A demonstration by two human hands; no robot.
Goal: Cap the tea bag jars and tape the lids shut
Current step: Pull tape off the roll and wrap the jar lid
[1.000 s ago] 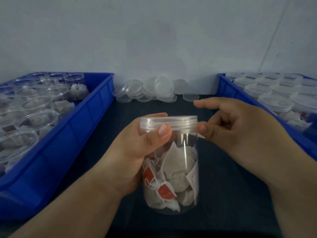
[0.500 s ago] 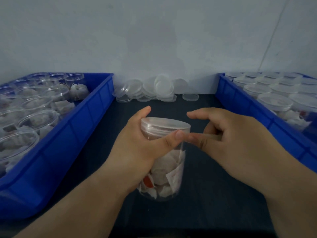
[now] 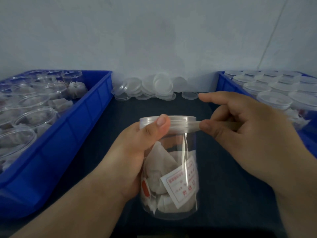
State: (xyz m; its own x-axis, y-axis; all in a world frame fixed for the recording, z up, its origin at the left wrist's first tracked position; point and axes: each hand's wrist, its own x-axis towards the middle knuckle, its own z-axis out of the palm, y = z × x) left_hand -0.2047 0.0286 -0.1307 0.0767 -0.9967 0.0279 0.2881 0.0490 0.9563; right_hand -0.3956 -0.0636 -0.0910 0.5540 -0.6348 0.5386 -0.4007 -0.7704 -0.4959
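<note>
A clear plastic jar (image 3: 173, 177) filled with white tea bags stands upright in front of me, held above the dark table. My left hand (image 3: 137, 152) grips it from the left, thumb pressed on the side of its clear lid (image 3: 180, 120). My right hand (image 3: 240, 131) pinches a strip of clear tape (image 3: 194, 125) that runs from the lid's right edge, index finger stretched out above.
A blue bin (image 3: 82, 124) on the left holds several open jars of tea bags. Another blue bin (image 3: 224, 83) on the right holds several capped jars. Loose clear lids (image 3: 154, 88) lie piled against the back wall on the dark table (image 3: 120, 117).
The jar was tilted toward me half a second ago and is upright again, turned in my left hand. My right hand has pulled the tape out to the lid's right side.
</note>
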